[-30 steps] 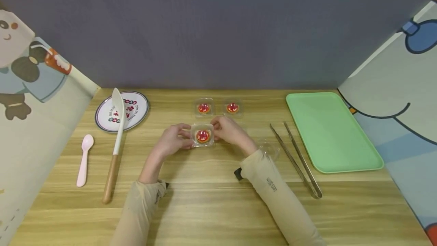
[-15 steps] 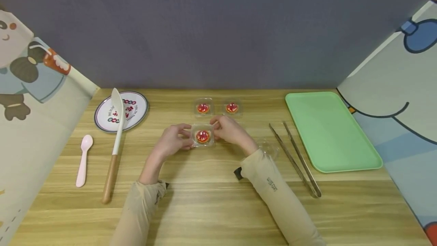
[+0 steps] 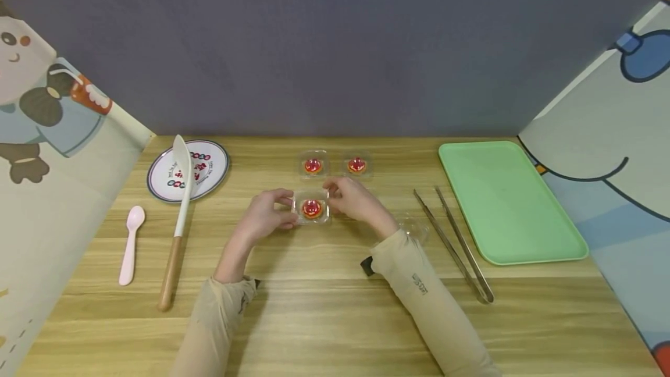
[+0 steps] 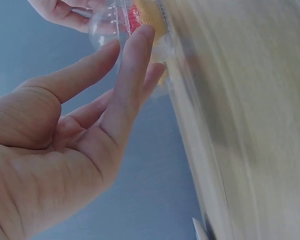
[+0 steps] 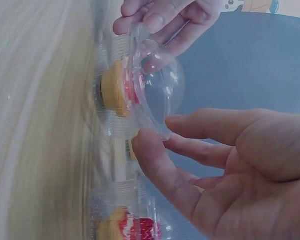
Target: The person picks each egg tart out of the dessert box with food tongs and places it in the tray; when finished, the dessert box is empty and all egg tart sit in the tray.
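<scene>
In the head view, a small clear plastic box [image 3: 312, 209] holding a red-topped tart [image 3: 312, 208] sits on the table between my hands. My left hand [image 3: 266, 214] pinches the rim on its left side with thumb and fingers. My right hand [image 3: 356, 199] pinches the opposite edge, as the right wrist view also shows. There, a domed clear lid [image 5: 162, 80] stands over the tart [image 5: 114, 87], tilted slightly off the base on my right hand's side. Two similar boxed tarts, a left one [image 3: 313, 166] and a right one [image 3: 357, 165], stand just behind.
A clear plastic piece [image 3: 413, 228] lies by my right sleeve. Beyond it are metal tongs [image 3: 454, 243] and a green tray [image 3: 513, 202]. To the left are a patterned plate [image 3: 211, 173], a wooden-handled white spoon [image 3: 183, 208] resting across it, and a pink spoon [image 3: 128, 246].
</scene>
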The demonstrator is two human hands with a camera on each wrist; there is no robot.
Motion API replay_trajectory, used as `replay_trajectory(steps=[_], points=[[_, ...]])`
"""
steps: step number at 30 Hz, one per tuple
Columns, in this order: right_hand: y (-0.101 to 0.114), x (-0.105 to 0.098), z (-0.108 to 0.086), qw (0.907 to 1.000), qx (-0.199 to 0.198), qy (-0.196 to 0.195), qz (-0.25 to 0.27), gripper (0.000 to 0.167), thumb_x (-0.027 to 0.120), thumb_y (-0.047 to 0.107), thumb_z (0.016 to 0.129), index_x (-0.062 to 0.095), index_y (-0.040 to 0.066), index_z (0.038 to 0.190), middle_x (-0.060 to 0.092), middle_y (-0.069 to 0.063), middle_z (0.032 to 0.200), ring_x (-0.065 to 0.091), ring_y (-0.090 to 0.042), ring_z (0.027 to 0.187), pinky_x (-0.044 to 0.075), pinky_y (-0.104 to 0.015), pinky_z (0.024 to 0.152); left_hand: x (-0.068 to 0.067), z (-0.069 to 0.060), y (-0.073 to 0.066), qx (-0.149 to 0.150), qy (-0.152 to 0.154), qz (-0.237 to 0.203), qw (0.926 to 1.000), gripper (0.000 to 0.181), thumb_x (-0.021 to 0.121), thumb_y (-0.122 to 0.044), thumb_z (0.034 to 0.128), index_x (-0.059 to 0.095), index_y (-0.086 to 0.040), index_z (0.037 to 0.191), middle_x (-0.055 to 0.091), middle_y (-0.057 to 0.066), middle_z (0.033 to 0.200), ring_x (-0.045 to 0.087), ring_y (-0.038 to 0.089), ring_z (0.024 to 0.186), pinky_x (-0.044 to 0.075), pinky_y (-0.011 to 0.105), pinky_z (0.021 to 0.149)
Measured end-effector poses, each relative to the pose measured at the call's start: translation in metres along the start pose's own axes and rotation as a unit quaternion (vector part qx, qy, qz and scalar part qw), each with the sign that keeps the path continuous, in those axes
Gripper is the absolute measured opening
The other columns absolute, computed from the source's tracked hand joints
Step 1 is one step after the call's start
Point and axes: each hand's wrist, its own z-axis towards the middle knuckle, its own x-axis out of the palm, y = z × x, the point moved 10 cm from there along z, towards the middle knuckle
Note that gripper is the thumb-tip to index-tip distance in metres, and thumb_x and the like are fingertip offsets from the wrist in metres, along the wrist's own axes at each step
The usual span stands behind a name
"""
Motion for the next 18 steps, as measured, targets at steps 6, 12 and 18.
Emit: replay_trajectory(steps=[6, 12, 18], points=[[0.005, -0.002, -0.002, 0.9999, -0.014, -0.001, 0.003, 0.042, 0.063, -0.004, 0.102, 0.060, -0.006, 0.143, 0.068, -0.021, 0.123, 0.069, -0.031, 0.107, 0.063, -0.033, 0.086, -0.006, -0.001, 0.001, -0.003, -0.001, 0.008, 1.0000, 0.062, 0.072, 0.013, 0.0927, 0.046, 0.018, 0.149, 0.060, 0.038, 0.136, 0.077, 0.033, 0.090, 0.068, 0.031, 0.079], [0.013, -0.004, -0.003, 0.9996, -0.025, -0.007, 0.012, 0.043, 0.062, -0.008, 0.101, 0.059, -0.006, 0.144, 0.069, -0.019, 0.119, 0.070, -0.027, 0.099, 0.063, -0.028, 0.080, -0.011, -0.005, -0.003, 0.004, 0.000, 0.009, 0.9999, 0.059, 0.071, 0.013, 0.0939, 0.047, 0.019, 0.147, 0.060, 0.039, 0.136, 0.077, 0.037, 0.094, 0.068, 0.032, 0.080], [0.020, -0.006, -0.005, 0.9980, -0.034, -0.022, 0.048, 0.043, 0.060, -0.010, 0.101, 0.059, -0.006, 0.145, 0.069, -0.019, 0.119, 0.072, -0.030, 0.093, 0.064, -0.031, 0.077, -0.018, -0.010, -0.004, 0.007, -0.003, -0.005, 1.0000, 0.049, 0.067, 0.015, 0.0957, 0.051, 0.019, 0.142, 0.060, 0.039, 0.136, 0.075, 0.043, 0.101, 0.067, 0.033, 0.082]])
